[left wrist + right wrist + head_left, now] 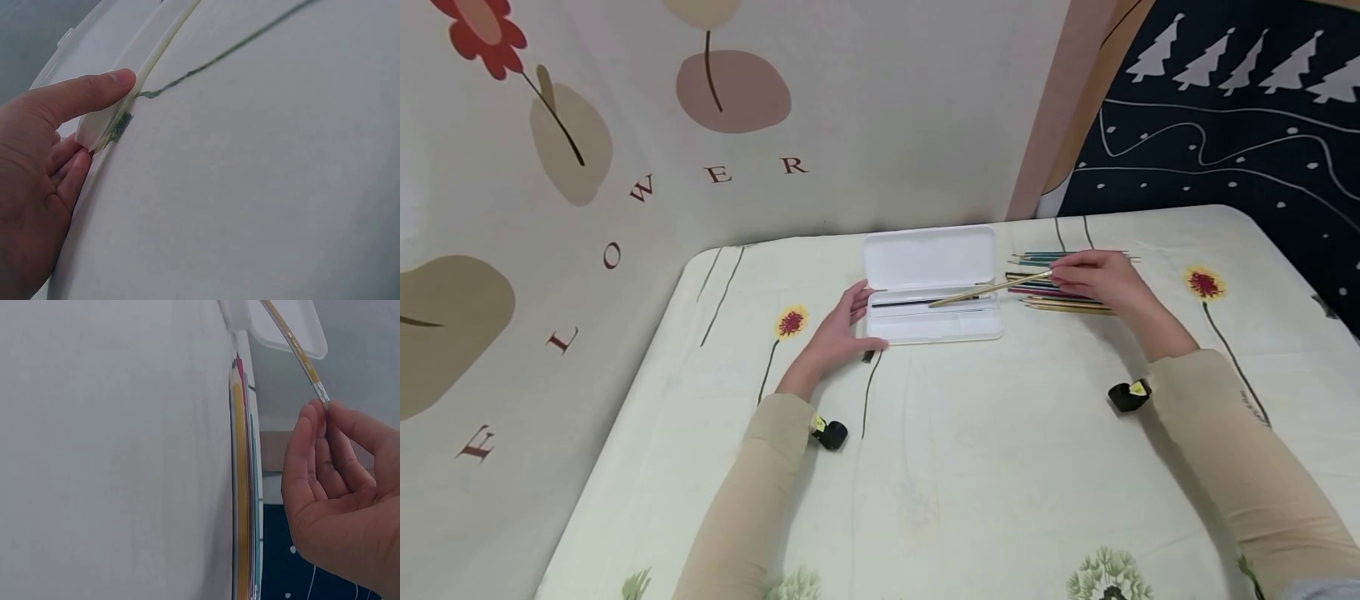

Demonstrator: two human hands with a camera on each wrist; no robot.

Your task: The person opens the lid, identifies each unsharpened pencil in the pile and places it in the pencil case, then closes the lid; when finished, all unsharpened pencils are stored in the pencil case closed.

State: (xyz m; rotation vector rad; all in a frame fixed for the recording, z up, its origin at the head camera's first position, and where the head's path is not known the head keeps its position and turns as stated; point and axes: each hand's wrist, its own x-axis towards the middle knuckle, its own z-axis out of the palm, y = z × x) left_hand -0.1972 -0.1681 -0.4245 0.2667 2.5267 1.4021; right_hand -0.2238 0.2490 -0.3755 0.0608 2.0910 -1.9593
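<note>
A white pencil case (929,256) lies with its lid raised on the table, a dark pencil (898,303) in its tray. My left hand (838,329) grips the left end of the case; in the left wrist view the thumb (103,90) lies along the front edge and the fingers curl at the corner. My right hand (1101,279) pinches a gold pencil (294,342) by its silver-banded end between thumb and fingertips. The pencil slants down to the left above the tray, its far end over the dark pencil. Whether that end touches the tray I cannot tell.
Several coloured pencils (1063,305) lie side by side right of the case, partly under my right hand. A floral cloth (970,467) covers the table. A printed curtain (880,108) hangs behind it, and a dark cloth with white trees (1225,158) is at the right.
</note>
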